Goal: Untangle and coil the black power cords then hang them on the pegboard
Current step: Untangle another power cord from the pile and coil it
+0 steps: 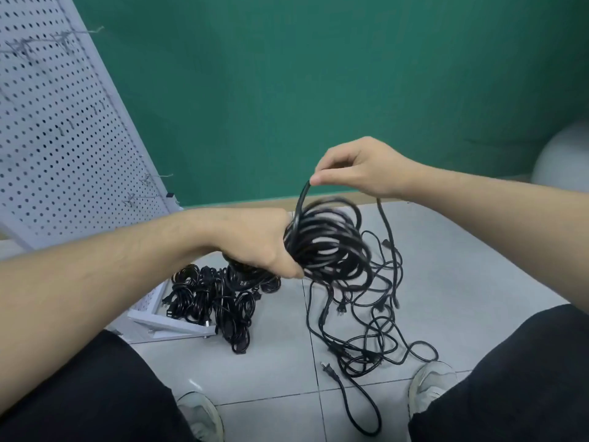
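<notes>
Step in hand: you were coiling, not yet hanging; the winding looked well along, judging by the many loops already gathered.
Left hand: your left hand [258,247] gripped the coil of black cord [328,242] in a closed fist, fingers curled round one side of the loops, held in the air above the floor.
Right hand: your right hand [360,169] pinched the running strand [301,199] between thumb and fingertips just above the coil, the other fingers loosely bent.
Loose cords: the tangle of black power cords [366,330] lay on the tiled floor [271,362] below the coil, between your feet, with a plug [328,370] lying free at its near edge.
Finished bundles: coiled cords [216,298] sat in a heap by the pegboard's base.
Pegboard: the white pegboard [54,129] leaned at your left, its hooks [149,178] bare as far as could be seen.
Next move: it probably called for laying the pinched strand onto the loops as another turn while drawing slack from the tangle, easing any snag.
</notes>
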`<state>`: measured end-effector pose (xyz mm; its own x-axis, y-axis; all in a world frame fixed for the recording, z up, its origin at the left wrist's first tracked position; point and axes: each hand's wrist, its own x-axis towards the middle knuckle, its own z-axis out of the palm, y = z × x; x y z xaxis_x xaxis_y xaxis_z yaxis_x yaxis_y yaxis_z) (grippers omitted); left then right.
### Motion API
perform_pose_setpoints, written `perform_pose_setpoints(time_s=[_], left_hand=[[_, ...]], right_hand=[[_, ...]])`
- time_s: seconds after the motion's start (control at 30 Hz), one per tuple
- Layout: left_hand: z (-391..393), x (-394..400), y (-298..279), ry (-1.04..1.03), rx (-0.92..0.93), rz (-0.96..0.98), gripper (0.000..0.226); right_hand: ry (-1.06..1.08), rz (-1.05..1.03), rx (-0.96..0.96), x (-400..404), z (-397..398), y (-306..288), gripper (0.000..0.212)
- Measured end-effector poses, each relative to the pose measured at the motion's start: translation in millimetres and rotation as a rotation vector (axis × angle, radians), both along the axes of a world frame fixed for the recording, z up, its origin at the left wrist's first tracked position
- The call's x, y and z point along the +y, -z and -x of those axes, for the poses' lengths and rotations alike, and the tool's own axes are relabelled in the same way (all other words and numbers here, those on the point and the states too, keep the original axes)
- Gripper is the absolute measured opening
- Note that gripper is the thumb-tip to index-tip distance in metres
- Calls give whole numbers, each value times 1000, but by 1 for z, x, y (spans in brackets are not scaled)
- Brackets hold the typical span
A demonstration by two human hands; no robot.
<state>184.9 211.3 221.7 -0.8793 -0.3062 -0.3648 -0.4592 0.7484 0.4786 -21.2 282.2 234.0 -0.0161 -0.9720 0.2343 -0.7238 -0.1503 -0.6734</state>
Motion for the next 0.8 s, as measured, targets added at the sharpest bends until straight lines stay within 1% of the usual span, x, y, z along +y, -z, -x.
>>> perform_pose_setpoints(time_s=[0.07,0.1,0.13,0.2,0.23,0.27,0.3,0.37,0.43,0.5,0.57,0.63,0.7,0.77,0.8], left_hand=[[2,2,-10,-55,165,42,22],[3,3,-14,-90,236,64,22],[4,1,-16,-132,304,86,26],[3,-3,-18,-268,403,116,48],[3,-5,-18,-339,443,119,58],[3,-7,-18,-398,488,97,63],[3,-9,-17,-450,523,51,63],[3,-15,-14,-554,562,-19,58],[2,-23,-11,-637,537,-37,57],[-2,-32,-6,-662,484,-57,64],[-5,-40,0,-682,439,-38,68],[-8,-49,5,-684,402,60,71],[-11,-59,10,-680,354,164,71],[-13,-66,14,-655,292,255,67],[-13,-67,15,-630,255,318,64]], right_hand=[[13,-57,-25,0,5,13,13],[11,-95,-15,0,8,20,21],[18,-141,-36,1,10,25,27],[38,-242,-115,0,11,33,33],[30,-283,-140,-1,7,36,28],[22,-344,-149,-1,0,38,22],[14,-397,-148,-1,-10,40,32],[17,-470,-141,-5,-27,43,42],[31,-492,-59,-8,-35,40,47],[36,-511,62,-6,-37,36,48],[7,-521,131,1,-37,32,48],[-30,-469,243,7,-34,32,44],[-68,-385,357,10,-32,28,33],[-110,-318,364,12,-35,21,22],[-126,-292,344,12,-37,17,20]])
